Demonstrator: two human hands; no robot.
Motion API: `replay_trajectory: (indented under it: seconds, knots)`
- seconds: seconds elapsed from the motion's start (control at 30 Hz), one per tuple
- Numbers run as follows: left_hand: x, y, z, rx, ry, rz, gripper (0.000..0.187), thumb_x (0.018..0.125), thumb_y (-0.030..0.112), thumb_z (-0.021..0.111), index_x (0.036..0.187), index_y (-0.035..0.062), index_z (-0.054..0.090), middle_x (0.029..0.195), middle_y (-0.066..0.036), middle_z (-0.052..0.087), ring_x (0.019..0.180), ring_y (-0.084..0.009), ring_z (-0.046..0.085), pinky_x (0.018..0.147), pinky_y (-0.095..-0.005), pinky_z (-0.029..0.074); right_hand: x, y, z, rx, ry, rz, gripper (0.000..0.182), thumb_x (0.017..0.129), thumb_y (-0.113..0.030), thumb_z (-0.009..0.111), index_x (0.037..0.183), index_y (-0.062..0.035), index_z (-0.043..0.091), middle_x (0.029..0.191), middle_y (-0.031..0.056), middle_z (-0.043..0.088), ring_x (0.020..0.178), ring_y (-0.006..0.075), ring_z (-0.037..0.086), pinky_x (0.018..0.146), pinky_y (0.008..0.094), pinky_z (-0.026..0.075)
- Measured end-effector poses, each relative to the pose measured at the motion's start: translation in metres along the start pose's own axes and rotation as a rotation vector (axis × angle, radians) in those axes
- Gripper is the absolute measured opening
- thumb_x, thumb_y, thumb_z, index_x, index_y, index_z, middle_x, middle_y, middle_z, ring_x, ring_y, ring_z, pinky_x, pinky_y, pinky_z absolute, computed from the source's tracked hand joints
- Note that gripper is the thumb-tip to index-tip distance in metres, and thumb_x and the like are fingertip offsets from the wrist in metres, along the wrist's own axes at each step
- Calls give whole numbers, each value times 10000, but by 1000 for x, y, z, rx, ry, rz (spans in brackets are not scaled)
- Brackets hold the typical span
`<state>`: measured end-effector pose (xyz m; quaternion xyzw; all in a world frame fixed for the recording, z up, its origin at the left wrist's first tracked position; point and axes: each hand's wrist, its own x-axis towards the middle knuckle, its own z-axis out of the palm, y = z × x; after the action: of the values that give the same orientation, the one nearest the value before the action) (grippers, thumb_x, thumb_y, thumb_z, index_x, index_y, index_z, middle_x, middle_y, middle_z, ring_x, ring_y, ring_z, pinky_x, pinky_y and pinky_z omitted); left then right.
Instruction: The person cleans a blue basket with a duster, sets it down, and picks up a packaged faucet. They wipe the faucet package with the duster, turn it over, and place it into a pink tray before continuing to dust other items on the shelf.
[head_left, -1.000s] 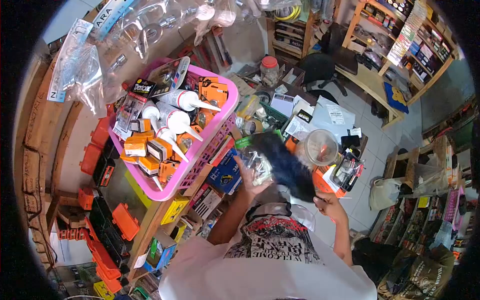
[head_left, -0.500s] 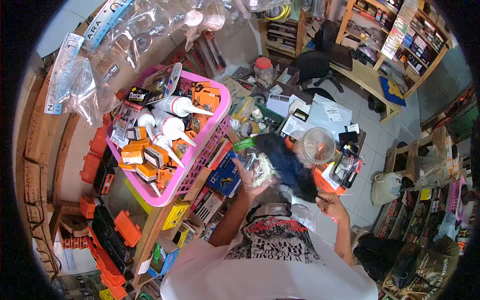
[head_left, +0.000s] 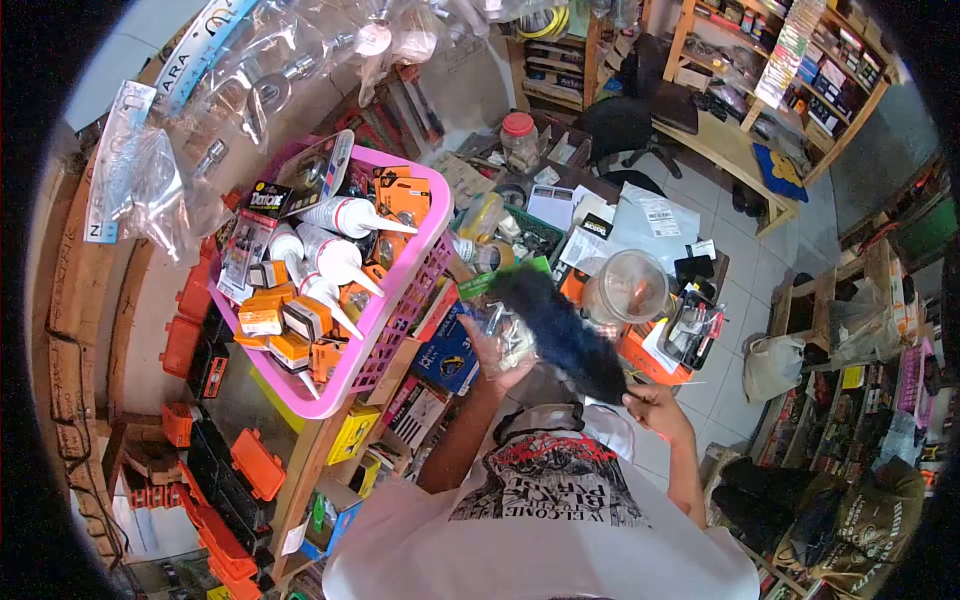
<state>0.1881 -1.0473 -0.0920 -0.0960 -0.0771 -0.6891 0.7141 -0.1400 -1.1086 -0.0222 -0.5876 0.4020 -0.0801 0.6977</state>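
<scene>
Shirt: white with a dark print point(head_left: 560, 490), nearest the camera, between the two forearms
Right hand: fist point(head_left: 652, 408) clamped on the near end of a fluffy dark-blue duster
Duster: the head point(head_left: 565, 335) slants up and left from that fist, overlapping the packet's right side in this view; whether they touch, I cannot tell
Left hand: palm and fingers point(head_left: 512, 377) wrapped around the lower left of a clear packet
Packet: green header point(head_left: 475, 288) at the top, pale pieces inside, held up in front of the shirt
Pink basket: left of the packet, rim point(head_left: 428, 240) around white nozzled tubes point(head_left: 340, 255) and orange boxes point(head_left: 265, 310)
Clear tub: beyond the duster, right side point(head_left: 632, 283)
Red-lidded jar: farther back point(head_left: 520, 150)
Wooden bench: farther still point(head_left: 725, 165), blue cushion point(head_left: 778, 172) on it
</scene>
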Motion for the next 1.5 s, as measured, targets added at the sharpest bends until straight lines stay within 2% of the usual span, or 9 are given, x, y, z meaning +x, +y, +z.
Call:
replay_trajectory:
  seconds: [0.13, 0.2, 0.33, 0.47, 0.8, 0.93, 1.13, 1.43, 1.5]
  knots:
    - [3, -13, 51, 157, 568, 124, 1090, 670, 981, 414, 1378, 163, 551, 1381, -99, 584, 1265, -348, 536, 1097, -602, 350, 7, 9, 4, -41, 102, -56, 348, 1001, -164, 608, 683, -59, 515, 598, -39, 471, 486, 43, 389, 432, 248, 286]
    - [-1, 1, 22, 36, 31, -78, 1078, 673, 981, 411, 1390, 187, 546, 1377, -96, 591, 1255, -353, 543, 1089, -595, 368, 8, 11, 1, -54, 51, -18, 346, 1004, -165, 602, 685, -61, 521, 597, -41, 470, 489, 41, 390, 434, 245, 289]
    - [16, -33, 95, 302, 648, 203, 1040, 675, 974, 432, 1315, 172, 603, 1163, -58, 687, 1041, -301, 652, 933, -571, 489, 7, 6, -8, -104, 17, -5, 326, 1005, -163, 598, 702, -61, 534, 596, -42, 469, 485, 40, 395, 436, 240, 291]
    - [-5, -13, 10, -60, -74, -79, 1046, 715, 913, 503, 1408, 131, 543, 1416, -142, 561, 1291, -342, 532, 1127, -578, 357, 8, 2, -5, 23, 16, 47, 262, 991, -167, 621, 753, -62, 585, 616, -49, 474, 504, 44, 398, 457, 245, 295]
    - [-6, -51, 55, 98, 551, 222, 956, 745, 876, 509, 1388, 170, 549, 1262, -94, 671, 1077, -339, 684, 866, -604, 561, 6, -6, -19, 38, -133, 118, 300, 1001, -132, 597, 719, -82, 505, 610, -30, 436, 460, 54, 370, 419, 247, 279]
    - [-25, -48, 38, -106, -165, 61, 949, 883, 825, 352, 1495, 102, 422, 1474, -130, 500, 1352, -310, 493, 1144, -531, 359, 7, -4, -17, -22, -84, 110, 279, 1004, -131, 594, 743, -82, 509, 629, -33, 445, 474, 47, 376, 421, 245, 277]
    - [-42, -56, 28, 118, 390, 144, 847, 944, 756, 325, 1486, 110, 411, 1518, -123, 453, 1331, -320, 512, 1157, -567, 334, 9, -6, -24, -89, -185, 123, 290, 1008, -134, 592, 735, -82, 509, 616, -43, 439, 470, 38, 365, 421, 242, 274]
    - [-58, -56, -6, -188, -97, 90, 885, 849, 851, 390, 1347, 146, 587, 1278, -104, 653, 1187, -329, 615, 1064, -555, 442, 8, 6, -23, -12, -140, 169, 262, 1007, -158, 608, 766, -71, 555, 612, -49, 445, 473, 41, 359, 421, 236, 284]
    - [-51, -60, 26, -18, 388, 169, 884, 823, 878, 382, 1294, 169, 620, 1210, -75, 687, 1101, -328, 658, 1013, -554, 482, 6, 7, -30, -11, -158, 185, 261, 1004, -149, 606, 762, -74, 546, 622, -45, 449, 481, 41, 362, 422, 237, 284]
